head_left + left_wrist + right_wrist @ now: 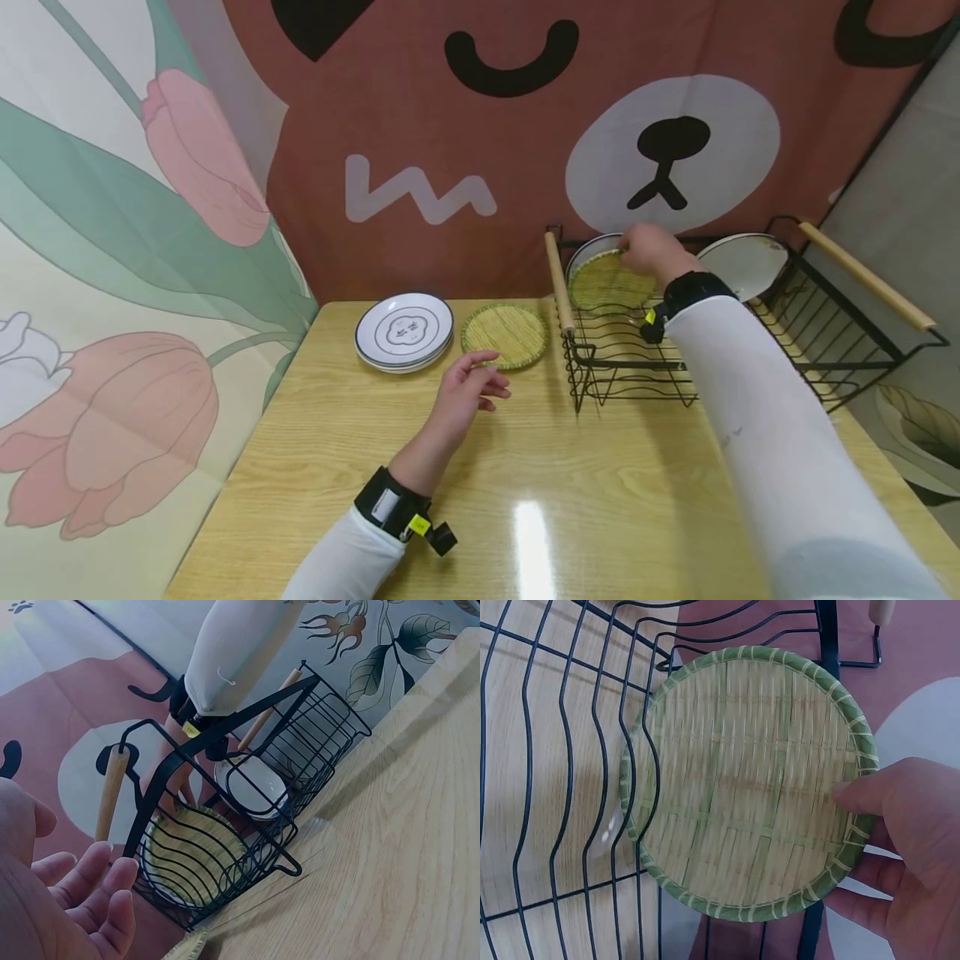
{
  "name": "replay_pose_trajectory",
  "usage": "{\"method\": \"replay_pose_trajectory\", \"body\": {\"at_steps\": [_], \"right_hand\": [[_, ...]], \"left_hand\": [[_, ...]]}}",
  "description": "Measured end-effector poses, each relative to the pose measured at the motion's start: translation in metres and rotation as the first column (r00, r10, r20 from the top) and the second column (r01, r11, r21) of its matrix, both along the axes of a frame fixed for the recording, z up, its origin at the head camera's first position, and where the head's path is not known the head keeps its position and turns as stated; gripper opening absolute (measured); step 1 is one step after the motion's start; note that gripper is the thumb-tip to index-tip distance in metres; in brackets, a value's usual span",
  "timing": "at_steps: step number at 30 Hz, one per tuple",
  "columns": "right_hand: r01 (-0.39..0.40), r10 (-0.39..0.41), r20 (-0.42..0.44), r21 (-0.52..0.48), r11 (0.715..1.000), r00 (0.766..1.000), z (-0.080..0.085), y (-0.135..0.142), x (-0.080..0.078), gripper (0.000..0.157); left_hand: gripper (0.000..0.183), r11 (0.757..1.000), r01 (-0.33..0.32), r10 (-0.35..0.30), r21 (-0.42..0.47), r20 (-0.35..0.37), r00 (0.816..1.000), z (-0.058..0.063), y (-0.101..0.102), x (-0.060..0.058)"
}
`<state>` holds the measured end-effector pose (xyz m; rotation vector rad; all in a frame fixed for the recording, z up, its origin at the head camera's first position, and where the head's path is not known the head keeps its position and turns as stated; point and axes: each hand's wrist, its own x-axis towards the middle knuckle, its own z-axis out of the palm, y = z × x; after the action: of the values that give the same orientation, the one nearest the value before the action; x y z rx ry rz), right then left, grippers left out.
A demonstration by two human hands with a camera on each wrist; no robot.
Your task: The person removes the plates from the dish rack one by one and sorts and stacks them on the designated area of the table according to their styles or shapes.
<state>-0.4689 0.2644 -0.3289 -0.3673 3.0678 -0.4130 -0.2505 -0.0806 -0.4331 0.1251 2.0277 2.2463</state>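
My right hand [654, 250] pinches the upper edge of a round woven bamboo tray [607, 282], thumb on its face and fingers behind. The tray stands on edge among the wires at the left end of a black dish rack [630, 365]. Close up in the right wrist view, the tray's green bound rim [866, 742] shows. Over the table hovers my left hand [467, 387], fingers loosely bent and holding nothing. Just beyond it a second woven tray [510, 329] lies flat. To its left is a small stack of blue-rimmed white plates [405, 329].
Behind the held tray, a white plate [588, 248] leans in the rack; another white dish [742, 262] stands farther right. Wooden handles [558, 283] rise at both rack ends. A printed cloth [420, 267] hangs behind the wooden table [330, 450].
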Motion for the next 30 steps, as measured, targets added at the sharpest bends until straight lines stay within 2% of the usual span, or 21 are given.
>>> {"method": "replay_pose_trajectory", "body": {"at_steps": [8,19,25,30], "right_hand": [[0.005,-0.005,0.002,0.008,1.000,1.000,0.019,0.004,0.003,0.037],[-0.016,0.013,-0.074,-0.040,0.999,0.997,0.081,0.013,0.014,0.035],[0.021,-0.031,-0.086,-0.110,0.994,0.996,0.110,0.019,0.021,0.038],[0.072,-0.086,-0.047,-0.245,0.967,0.995,0.120,0.027,0.026,0.046]], "left_hand": [[0.033,1.000,-0.005,0.005,-0.004,-0.010,1.000,0.000,-0.002,0.000],[0.034,1.000,-0.008,0.008,0.005,-0.017,1.000,0.001,-0.003,-0.002],[0.034,1.000,-0.025,0.025,0.014,-0.024,0.999,0.001,-0.005,-0.004],[0.035,0.999,-0.027,0.027,0.023,-0.022,0.999,0.003,-0.006,-0.004]]}}
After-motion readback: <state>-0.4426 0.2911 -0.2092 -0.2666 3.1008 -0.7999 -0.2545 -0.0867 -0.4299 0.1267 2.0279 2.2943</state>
